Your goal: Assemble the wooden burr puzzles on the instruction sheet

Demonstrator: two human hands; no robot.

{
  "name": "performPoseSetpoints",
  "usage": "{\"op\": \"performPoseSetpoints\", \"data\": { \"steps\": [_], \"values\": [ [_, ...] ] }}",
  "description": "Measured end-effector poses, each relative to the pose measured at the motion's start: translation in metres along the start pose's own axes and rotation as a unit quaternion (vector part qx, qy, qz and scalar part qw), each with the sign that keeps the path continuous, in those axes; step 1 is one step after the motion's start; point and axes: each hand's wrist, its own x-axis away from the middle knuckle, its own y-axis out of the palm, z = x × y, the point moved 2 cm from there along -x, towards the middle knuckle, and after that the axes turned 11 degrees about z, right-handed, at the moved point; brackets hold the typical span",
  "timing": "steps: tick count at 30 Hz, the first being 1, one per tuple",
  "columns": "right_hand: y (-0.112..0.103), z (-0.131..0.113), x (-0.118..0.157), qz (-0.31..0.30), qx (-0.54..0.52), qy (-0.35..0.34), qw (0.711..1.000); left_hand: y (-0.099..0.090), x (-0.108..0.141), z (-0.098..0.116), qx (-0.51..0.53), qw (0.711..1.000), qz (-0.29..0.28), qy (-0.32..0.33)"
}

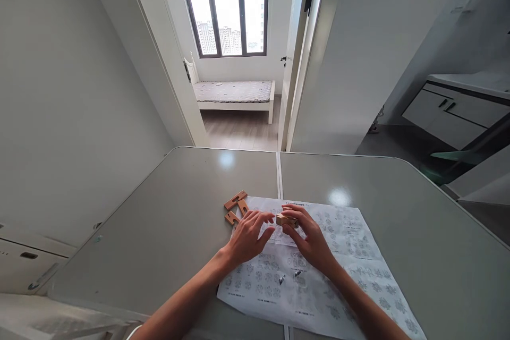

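Note:
My right hand (308,236) pinches a small light wooden block (283,220) between thumb and fingers, above a printed paper sheet (263,276). Just left of the block, my left hand (251,236) has its thumb and fingers apart, with nothing between them. Beyond my left hand lie several notched reddish-brown wooden pieces: a long one (235,200), one partly on the sheet (243,207) and a shorter one (231,218) close to my fingers. Two small shiny objects (281,280) rest on the paper between my forearms; their kind is too small to make out.
The grey table (191,186) has a seam (279,175) down its middle and rounded far corners. Past its far edge an open doorway shows a bed (235,92) under a window. A white cabinet (446,109) stands at the right.

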Motion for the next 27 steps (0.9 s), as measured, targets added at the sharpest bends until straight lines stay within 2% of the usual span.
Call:
{"op": "performPoseSetpoints", "data": {
  "steps": [6,9,15,21,25,27],
  "values": [
    [0.004,-0.006,0.003,-0.061,-0.064,0.004,0.996,0.003,0.003,-0.001,0.011,1.0,0.017,0.014],
    [0.005,-0.007,0.003,-0.077,-0.08,0.012,0.994,0.004,0.003,-0.002,0.027,0.999,0.022,-0.008],
    [0.006,-0.01,0.004,-0.089,-0.099,0.015,0.991,0.004,0.003,-0.001,0.051,0.998,-0.013,-0.025],
    [0.008,-0.006,0.008,-0.096,-0.091,0.055,0.99,0.002,0.002,0.001,0.05,0.997,-0.037,-0.048],
    [0.012,0.001,0.013,-0.111,-0.072,0.061,0.989,-0.001,0.002,0.005,0.054,0.996,-0.066,-0.028],
    [0.014,0.004,0.015,-0.107,-0.068,0.066,0.99,-0.001,0.002,0.007,0.048,0.997,-0.062,-0.024]
  ]
}}
